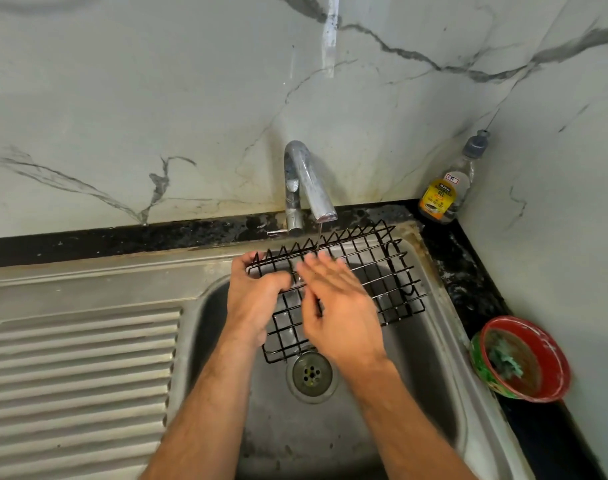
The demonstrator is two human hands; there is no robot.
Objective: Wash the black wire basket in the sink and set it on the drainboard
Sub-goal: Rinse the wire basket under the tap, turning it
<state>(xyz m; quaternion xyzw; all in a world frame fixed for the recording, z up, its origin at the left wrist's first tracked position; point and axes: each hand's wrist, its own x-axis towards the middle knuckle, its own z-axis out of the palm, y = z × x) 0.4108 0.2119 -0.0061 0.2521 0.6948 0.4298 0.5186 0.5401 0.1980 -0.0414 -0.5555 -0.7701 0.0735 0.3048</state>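
The black wire basket [375,271] is held tilted over the steel sink [430,341], under the tap [307,183], from which a thin stream of water falls onto it. My left hand [252,296] grips the basket's left edge, fingers curled round the wires. My right hand [333,306] lies flat on the wire grid with straight fingers, slightly blurred. The ribbed drainboard [77,375] lies to the left of the basin.
A dishwash gel bottle [446,188] stands in the back right corner on the black counter. A red bowl [524,358] with a green scrubber sits on the counter right of the sink. The drain [311,372] lies below the basket.
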